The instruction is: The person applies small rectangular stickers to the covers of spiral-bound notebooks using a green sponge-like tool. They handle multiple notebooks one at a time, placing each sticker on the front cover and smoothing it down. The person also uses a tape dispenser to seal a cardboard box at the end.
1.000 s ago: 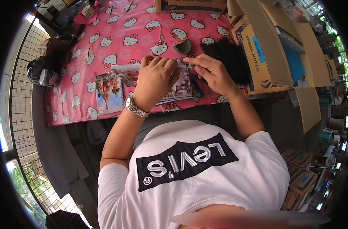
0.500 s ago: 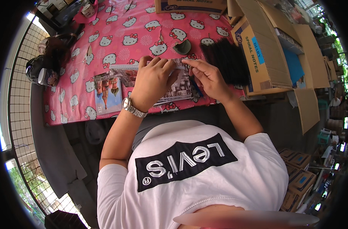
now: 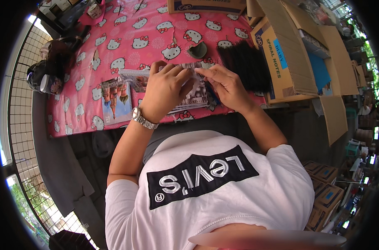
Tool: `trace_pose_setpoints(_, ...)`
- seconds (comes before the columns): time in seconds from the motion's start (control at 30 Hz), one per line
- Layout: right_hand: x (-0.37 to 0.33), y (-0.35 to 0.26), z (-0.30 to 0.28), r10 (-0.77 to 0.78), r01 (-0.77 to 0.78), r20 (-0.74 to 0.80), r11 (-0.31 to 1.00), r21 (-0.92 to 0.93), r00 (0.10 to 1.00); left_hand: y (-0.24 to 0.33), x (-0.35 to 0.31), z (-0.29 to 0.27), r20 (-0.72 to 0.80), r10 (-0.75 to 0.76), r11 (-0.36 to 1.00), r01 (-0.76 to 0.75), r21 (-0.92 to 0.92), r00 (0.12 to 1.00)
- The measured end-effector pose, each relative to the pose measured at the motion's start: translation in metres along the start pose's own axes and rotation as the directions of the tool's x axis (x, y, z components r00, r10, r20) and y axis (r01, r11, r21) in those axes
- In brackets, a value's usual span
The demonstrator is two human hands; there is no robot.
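Observation:
My left hand [image 3: 167, 85], with a metal watch at its wrist, is closed over a notebook [image 3: 133, 79] with a picture cover, which is tilted up under the palm. Opposite it, my right hand [image 3: 229, 87] has its thumb and fingers drawn together at the notebook's right side; what they pinch is too small to make out. Beneath both hands lies a stack of notebooks with grey picture covers [image 3: 200, 96]. A spiral notebook with a colourful building on its cover [image 3: 115, 101] rests flat to the left.
Black bristly strands [image 3: 244, 66], likely binding coils, are heaped right of my hands. A dark green curved piece [image 3: 197, 50] sits beyond them. An open cardboard carton [image 3: 277, 62] stands at the right, another box [image 3: 206, 6] at the back. A cup [image 3: 51, 84] is at the left edge.
My right fingertips have shifted slightly toward the left hand and bent a little more. The left hand keeps its hold, almost unmoved.

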State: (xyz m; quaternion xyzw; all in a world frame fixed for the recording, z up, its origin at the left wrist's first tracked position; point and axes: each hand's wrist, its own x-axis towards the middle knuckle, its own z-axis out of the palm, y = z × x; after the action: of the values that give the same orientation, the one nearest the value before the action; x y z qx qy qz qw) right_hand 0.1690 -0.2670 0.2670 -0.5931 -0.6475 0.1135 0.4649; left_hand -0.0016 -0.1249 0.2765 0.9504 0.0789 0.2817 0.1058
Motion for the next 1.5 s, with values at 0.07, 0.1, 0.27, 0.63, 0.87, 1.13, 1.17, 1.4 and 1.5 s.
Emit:
trace_pose_setpoints(0.07,-0.001,0.002,-0.007,-0.031,0.032,0.058,0.999,-0.023,0.998,-0.002,0.0,-0.003,0.006,-0.006,1.0,0.006,-0.001,1.0)
trace_pose_setpoints(0.1,-0.001,0.002,-0.01,-0.046,0.049,0.087,0.998,-0.034,0.995,-0.002,0.0,-0.003,0.004,-0.01,1.0,0.01,-0.009,1.0)
trace_pose_setpoints(0.27,-0.004,-0.014,0.004,0.051,-0.051,-0.058,0.999,0.003,0.997,0.0,0.0,0.002,0.003,-0.045,0.999,0.045,0.029,0.999)
trace_pose_setpoints(0.63,0.012,-0.012,-0.012,-0.033,0.039,0.042,0.988,-0.147,0.999,0.011,-0.001,0.008,-0.036,0.003,0.996,0.001,0.09,0.999)
trace_pose_setpoints(0.87,0.011,-0.026,-0.015,0.214,-0.214,0.116,0.977,-0.013,0.97,0.013,-0.004,0.006,0.023,0.018,0.995,-0.02,0.101,1.0)
trace_pose_setpoints(1.13,0.007,-0.015,-0.015,0.298,-0.266,0.175,0.946,-0.185,0.938,0.012,-0.001,0.006,0.04,-0.007,0.995,0.004,0.096,0.999)
trace_pose_setpoints(1.17,0.007,-0.018,-0.015,0.292,-0.263,0.17,0.949,-0.173,0.941,0.011,-0.001,0.007,0.034,0.0,0.995,-0.003,0.102,0.999)
trace_pose_setpoints(1.4,0.009,-0.023,-0.014,0.225,-0.212,0.129,0.972,-0.104,0.966,0.009,-0.001,0.007,0.041,0.027,0.995,-0.03,0.098,0.999)
trace_pose_setpoints(1.5,0.01,-0.029,-0.009,-0.037,0.063,0.083,0.936,-0.346,0.996,0.008,-0.001,0.003,0.072,0.018,0.997,-0.023,0.07,0.997)
